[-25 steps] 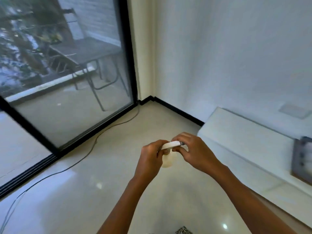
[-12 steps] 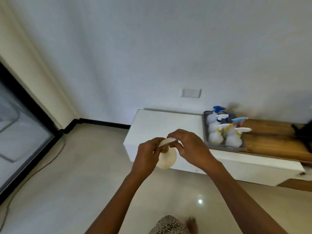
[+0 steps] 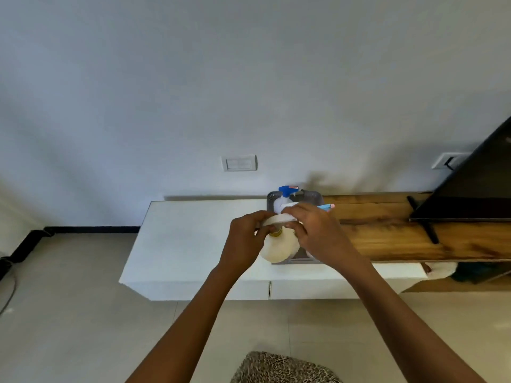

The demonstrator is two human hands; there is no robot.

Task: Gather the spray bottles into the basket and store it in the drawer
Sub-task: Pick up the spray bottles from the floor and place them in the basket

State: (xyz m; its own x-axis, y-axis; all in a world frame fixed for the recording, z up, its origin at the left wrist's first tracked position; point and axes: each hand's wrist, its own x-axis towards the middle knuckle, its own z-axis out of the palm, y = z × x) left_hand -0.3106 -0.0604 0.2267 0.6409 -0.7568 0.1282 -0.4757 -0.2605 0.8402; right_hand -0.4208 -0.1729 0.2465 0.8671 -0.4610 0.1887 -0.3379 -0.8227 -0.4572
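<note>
L hand [image 3: 246,239] and R hand [image 3: 318,233] both hold one round white plastic spray bottle w/ a yellow collar and white trigger head [image 3: 279,248], up in the air in front of the low white cabinet [image 3: 193,230]. L fingers are curled round the neck just under the trigger; R fingers and thumb pinch the trigger head from the other side, so both hands grip the same bottle. Its body hangs down btwn the two wrists and, in this view, overlaps the near-left corner of the grey plastic basket [image 3: 318,199]; can't tell if it's over the basket or short of it. The basket sits on the cabinet top, where white meets the brown wooden top [image 3: 387,230]. Inside it stand a white bottle w/ a blue trigger head [image 3: 284,192] at the back, and a pale-blue nozzle w/ a pink tip [image 3: 326,207] shows just past the R hand; the rest is hidden behind the hands. Two white drawer fronts [image 3: 331,290] below the top sit flush, closed. Black flat screen [image 3: 470,194] leans in at far right, white wall switch plate [image 3: 239,163] above the cabinet, leopard-print cloth [image 3: 282,369] at bottom edge.
</note>
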